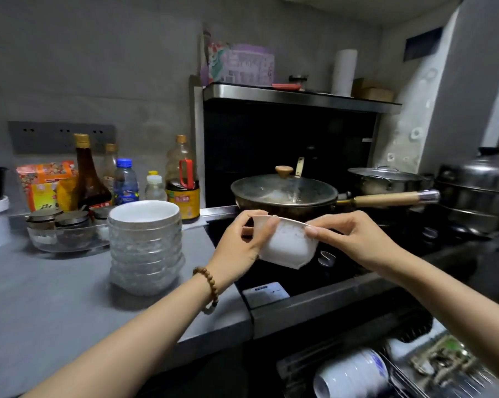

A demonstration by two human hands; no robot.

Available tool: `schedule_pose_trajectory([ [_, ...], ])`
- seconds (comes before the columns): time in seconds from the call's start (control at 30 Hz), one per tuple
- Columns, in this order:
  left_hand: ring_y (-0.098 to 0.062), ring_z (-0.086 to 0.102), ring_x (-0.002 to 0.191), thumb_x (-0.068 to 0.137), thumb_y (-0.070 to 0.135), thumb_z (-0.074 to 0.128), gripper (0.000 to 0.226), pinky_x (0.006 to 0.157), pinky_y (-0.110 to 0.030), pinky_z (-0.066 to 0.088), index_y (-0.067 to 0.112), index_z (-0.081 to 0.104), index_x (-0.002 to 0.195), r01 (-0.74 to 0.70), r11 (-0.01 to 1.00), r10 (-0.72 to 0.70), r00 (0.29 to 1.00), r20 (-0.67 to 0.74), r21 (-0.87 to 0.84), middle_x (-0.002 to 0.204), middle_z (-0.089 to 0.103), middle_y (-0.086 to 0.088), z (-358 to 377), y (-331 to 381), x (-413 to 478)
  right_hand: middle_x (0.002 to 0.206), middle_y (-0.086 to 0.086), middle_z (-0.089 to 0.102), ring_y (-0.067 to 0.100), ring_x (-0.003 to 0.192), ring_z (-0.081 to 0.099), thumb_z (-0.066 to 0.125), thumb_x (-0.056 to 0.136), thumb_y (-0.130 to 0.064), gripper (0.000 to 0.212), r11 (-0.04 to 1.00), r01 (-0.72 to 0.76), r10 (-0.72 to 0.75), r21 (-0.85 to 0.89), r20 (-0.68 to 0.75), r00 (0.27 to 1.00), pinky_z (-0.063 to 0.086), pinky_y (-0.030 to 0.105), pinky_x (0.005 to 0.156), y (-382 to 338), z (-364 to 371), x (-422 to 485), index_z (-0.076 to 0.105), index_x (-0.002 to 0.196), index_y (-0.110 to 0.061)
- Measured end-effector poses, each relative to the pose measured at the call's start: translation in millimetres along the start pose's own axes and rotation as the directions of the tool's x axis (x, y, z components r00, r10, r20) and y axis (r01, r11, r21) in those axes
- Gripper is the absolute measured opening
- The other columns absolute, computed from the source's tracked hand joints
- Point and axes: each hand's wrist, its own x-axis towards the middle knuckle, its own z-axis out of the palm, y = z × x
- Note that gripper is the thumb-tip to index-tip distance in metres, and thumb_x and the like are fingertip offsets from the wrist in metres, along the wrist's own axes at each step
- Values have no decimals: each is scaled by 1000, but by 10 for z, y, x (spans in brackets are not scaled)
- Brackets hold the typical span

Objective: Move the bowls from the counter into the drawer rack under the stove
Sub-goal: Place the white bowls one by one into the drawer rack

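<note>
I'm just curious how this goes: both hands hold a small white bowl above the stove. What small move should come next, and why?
Probably lower the small white ceramic bowl down and rightward toward the open wire drawer rack under the stove. The left hand and right hand grip its rim, off the grey counter, and blue-trimmed white bowls lie in that rack.

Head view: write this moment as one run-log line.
left hand: grips white bowl; right hand: pinches bowl rim; bowl stack: on counter; drawer rack: open

Left hand (pixel 239 243) gripping bowl (pixel 285 247), right hand (pixel 354 242) pinching its rim
</note>
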Motion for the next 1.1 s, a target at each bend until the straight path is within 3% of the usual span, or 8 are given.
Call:
schedule_pose_trajectory([
  [0.07,-11,60,100,55,84,49,83,81,-31,54,31,50,120,78,997,-78,996,34,18,108,62,4,266,-77,-13,85,-2,77,17,83,69,67,72,-43,21,998,-45,46,34,-15,999,53,39,80,168,-131,-211,78,81,-28],
  [0.13,-9,64,94,53,83,50,94,75,-26,55,26,41,128,150,988,-147,983,107,-23,109,65,1,541,-171,-41,82,-1,77,9,79,69,67,72,-40,20,992,-79,83,94,-43,996,54,23,73,345,-240,-406,79,79,-26],
  [0.5,0,67,85,42,59,79,82,64,-11,50,24,47,109,399,909,-345,882,322,-117,101,68,4,1643,-1032,-472,82,1,77,6,77,71,73,69,-41,28,843,-442,457,307,26,889,53,13,65,1401,-360,-1333,79,86,-19],
  [0.6,-5,69,84,46,56,77,79,66,-15,52,22,47,110,461,884,-406,837,366,-75,95,69,8,1786,-1251,-540,78,-1,76,4,70,70,72,70,-36,22,769,-526,542,364,66,838,52,11,60,1645,-295,-1469,79,83,-19],
  [0.7,-10,67,93,61,50,74,63,82,-27,55,22,49,111,523,852,-474,783,403,-13,104,67,3,1869,-1471,-563,90,2,76,12,88,71,74,64,-44,37,700,-616,622,361,117,774,57,23,76,1920,-217,-1552,78,89,-16],
  [0.8,-16,65,97,66,49,75,43,93,-40,52,30,52,97,583,812,-529,716,456,26,105,65,-1,1924,-1744,-573,97,4,76,13,93,70,75,64,-39,40,611,-690,683,388,183,707,57,23,73,2170,-107,-1587,77,93,-11],
  [0.9,-20,63,105,65,49,76,54,96,-43,50,26,55,108,642,764,-590,658,469,60,114,63,-4,1947,-2001,-580,98,6,75,13,90,71,72,75,-26,29,564,-758,717,328,260,647,56,20,73,2399,10,-1582,75,96,-7],
  [1.1,-32,60,109,77,44,68,52,101,-49,44,14,59,118,753,648,-704,533,468,117,119,63,-17,1964,-2541,-557,60,-4,66,5,56,58,70,82,-14,8,506,-824,757,256,326,566,49,13,58,2804,277,-1506,74,84,-8],
])
